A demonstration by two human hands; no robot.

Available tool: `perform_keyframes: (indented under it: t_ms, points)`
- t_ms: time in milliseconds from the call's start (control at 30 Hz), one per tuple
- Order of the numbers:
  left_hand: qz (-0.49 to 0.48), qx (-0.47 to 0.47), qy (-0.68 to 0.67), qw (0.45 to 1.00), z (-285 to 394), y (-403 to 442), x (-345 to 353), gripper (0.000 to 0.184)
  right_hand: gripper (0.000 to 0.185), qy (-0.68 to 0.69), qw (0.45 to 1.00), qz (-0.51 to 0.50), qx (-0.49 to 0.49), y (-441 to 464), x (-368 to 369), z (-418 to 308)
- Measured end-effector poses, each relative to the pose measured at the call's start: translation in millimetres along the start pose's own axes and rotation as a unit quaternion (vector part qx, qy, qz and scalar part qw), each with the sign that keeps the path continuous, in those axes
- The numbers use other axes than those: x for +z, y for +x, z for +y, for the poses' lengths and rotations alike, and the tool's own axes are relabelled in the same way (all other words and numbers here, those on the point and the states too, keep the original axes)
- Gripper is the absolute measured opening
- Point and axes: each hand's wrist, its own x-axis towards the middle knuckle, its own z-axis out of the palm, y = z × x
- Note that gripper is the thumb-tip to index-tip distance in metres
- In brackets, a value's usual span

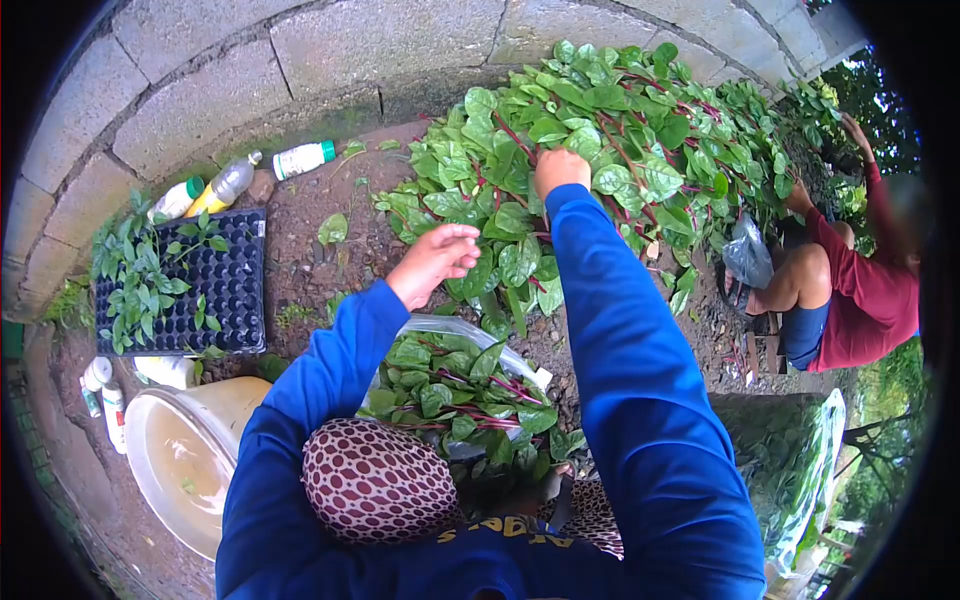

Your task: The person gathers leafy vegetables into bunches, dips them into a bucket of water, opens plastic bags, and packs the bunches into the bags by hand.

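Watching over the head feed: right hand (pixel 563 172) is at the pile of leafy red stems (pixel 640 110), fingers curled down among the leaves; their tips are hidden from me, so I cannot tell what they grip. A red stem (pixel 513 138) slants from the knuckles up and left, toward the block wall (pixel 390 45). Left hand (pixel 437 262) is half open, nothing in it that I can make out, just beside the pile's near left edge. Key relation, as I judge it: the pile lies ahead of both hands, its long axis running off rightward, and the right hand is nearer its middle. Closer to the body, clear plastic (pixel 541 377) holds more leafy stems (pixel 435 395). Farther left, a seedling tray (pixel 240 290) and a bucket (pixel 165 425); far right, another person (pixel 855 290) reaches into the leaves.
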Motion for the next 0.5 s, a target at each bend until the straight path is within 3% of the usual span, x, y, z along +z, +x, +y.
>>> perform_keyframes:
  t_ms: [167, 200, 233, 267, 300, 367, 433, 467, 500]
  points:
    - [0.02, -0.039, -0.211, 0.976, -10.3, 27.1, 16.8, 0.035, 0.014, 0.088, 0.991, -0.039, -0.089, -89.3, -32.0, -40.2]
    - [-0.025, -0.036, -0.285, 0.958, -25.3, 40.6, 11.2, 0.035, 0.021, 0.155, 0.982, -0.061, -0.084, -109.4, -19.2, -49.3]
    - [-0.01, -0.033, -0.294, 0.955, -30.0, 43.5, 9.8, 0.034, 0.022, 0.232, 0.96, -0.135, -0.078, -125.3, -41.0, -58.3]
    - [0.004, -0.03, -0.302, 0.953, -35.7, 43.1, 10.3, 0.033, 0.027, 0.265, 0.932, -0.209, -0.134, -134.5, -53.5, -56.4]
    - [0.019, -0.03, -0.311, 0.95, -43.2, 41.9, 9.7, 0.033, 0.029, 0.319, 0.922, -0.131, -0.174, -140.1, -57.6, -49.5]
    - [0.016, -0.011, -0.278, 0.96, -51.9, 33.4, 1.1, 0.034, 0.032, 0.303, 0.938, 0.057, -0.159, -112.9, -74.8, -12.5]
    - [0.026, 0.007, -0.247, 0.969, -53.4, 23.8, -1.5, 0.037, 0.034, 0.286, 0.944, 0.158, -0.049, -63.3, -103.8, 40.8]
    - [0.04, 0.006, -0.237, 0.971, -54.2, 19.4, -1.9, 0.037, 0.042, 0.172, 0.961, 0.219, 0.003, -41.3, -99.6, 69.0]
    - [0.054, 0.01, -0.227, 0.972, -54.3, 15.9, -1.1, 0.037, 0.06, 0.113, 0.97, 0.204, 0.064, -17.2, -76.5, 104.3]
